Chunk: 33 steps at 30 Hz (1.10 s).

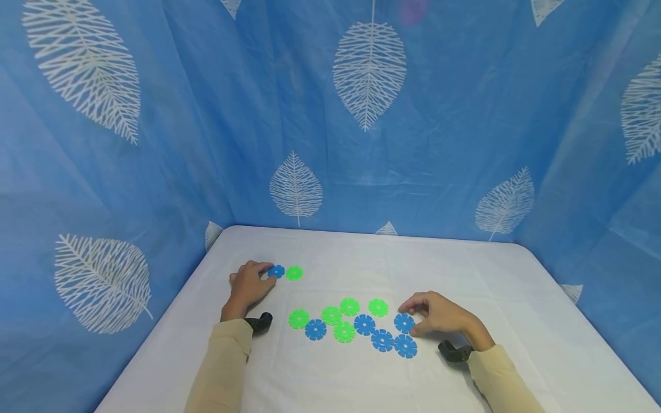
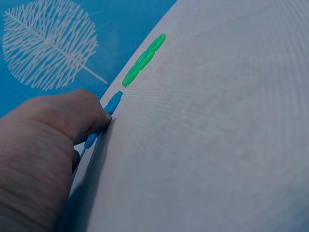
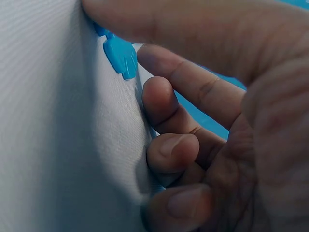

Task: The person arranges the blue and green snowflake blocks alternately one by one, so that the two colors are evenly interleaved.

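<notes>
At the table's far left, my left hand (image 1: pixel 249 285) pinches a blue interlocking disc (image 1: pixel 276 271) between thumb and fingers. The disc lies flat, with a green interlocking disc (image 1: pixel 294 273) just right of it. In the left wrist view the thumb (image 2: pixel 99 116) presses on the blue disc (image 2: pixel 114 102), covering part of it. On the right, my right hand (image 1: pixel 443 314) has thumb and index finger around the edges of another blue disc (image 1: pixel 404 323). The right wrist view shows the thumb (image 3: pixel 140 21) over part of that disc (image 3: pixel 120 55), the other fingers curled beside it.
Several green discs (image 1: pixel 350 307) and blue discs (image 1: pixel 315 330) lie in a loose group on the white table (image 1: pixel 330 378), between the hands. One blue disc (image 1: pixel 405 346) sits just in front of the one at my right hand. A blue leaf-patterned curtain (image 1: pixel 439 143) surrounds the table.
</notes>
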Tool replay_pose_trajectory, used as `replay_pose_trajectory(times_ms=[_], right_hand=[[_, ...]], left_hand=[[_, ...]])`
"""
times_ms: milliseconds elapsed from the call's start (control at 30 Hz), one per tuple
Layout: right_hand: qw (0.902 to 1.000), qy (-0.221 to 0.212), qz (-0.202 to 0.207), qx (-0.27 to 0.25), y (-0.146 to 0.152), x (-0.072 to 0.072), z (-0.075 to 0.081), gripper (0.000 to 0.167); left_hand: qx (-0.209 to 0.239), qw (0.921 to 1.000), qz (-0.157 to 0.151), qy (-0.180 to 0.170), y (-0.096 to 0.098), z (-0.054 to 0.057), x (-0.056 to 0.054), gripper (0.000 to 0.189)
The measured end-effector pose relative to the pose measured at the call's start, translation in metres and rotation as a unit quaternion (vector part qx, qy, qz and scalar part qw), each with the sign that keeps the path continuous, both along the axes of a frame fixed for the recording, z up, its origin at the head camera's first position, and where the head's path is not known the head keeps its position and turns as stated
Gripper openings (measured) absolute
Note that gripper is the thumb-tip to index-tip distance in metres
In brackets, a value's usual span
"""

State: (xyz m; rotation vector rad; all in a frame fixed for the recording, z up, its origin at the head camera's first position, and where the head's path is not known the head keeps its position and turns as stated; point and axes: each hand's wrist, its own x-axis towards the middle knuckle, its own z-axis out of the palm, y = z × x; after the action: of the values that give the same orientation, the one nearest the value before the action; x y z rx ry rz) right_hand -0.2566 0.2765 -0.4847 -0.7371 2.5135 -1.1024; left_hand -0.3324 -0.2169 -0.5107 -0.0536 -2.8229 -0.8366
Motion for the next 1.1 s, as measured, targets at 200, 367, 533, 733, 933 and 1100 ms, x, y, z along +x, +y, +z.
replay_pose_trajectory(times_ms=[200, 367, 533, 733, 933, 1100], right_hand=[[0.9997, 0.021, 0.002, 0.014, 0.0002, 0.0000, 0.0013, 0.042], [0.9995, 0.026, -0.002, 0.018, -0.0003, 0.0000, 0.0012, 0.043], [0.9992, 0.035, 0.003, 0.018, 0.0007, -0.0002, -0.0009, 0.042], [0.9989, 0.044, 0.015, 0.009, 0.0004, -0.0009, -0.0014, 0.040], [0.9983, 0.053, 0.021, 0.009, -0.0011, -0.0011, -0.0008, 0.040], [0.9980, 0.059, 0.019, 0.009, -0.0023, 0.0007, -0.0004, 0.039]], left_hand=[[0.000, 1.0000, -0.001, 0.003, 0.0003, -0.0002, -0.0018, 0.045], [0.002, 1.0000, -0.002, 0.002, 0.0004, -0.0001, -0.0009, 0.045], [0.007, 1.0000, -0.002, 0.001, 0.0013, 0.0019, 0.0020, 0.045], [0.010, 0.9999, -0.004, 0.007, 0.0017, 0.0035, 0.0037, 0.044], [0.013, 0.9998, -0.005, 0.011, 0.0013, 0.0032, 0.0037, 0.044], [0.015, 0.9998, -0.006, 0.007, 0.0016, 0.0032, 0.0037, 0.044]])
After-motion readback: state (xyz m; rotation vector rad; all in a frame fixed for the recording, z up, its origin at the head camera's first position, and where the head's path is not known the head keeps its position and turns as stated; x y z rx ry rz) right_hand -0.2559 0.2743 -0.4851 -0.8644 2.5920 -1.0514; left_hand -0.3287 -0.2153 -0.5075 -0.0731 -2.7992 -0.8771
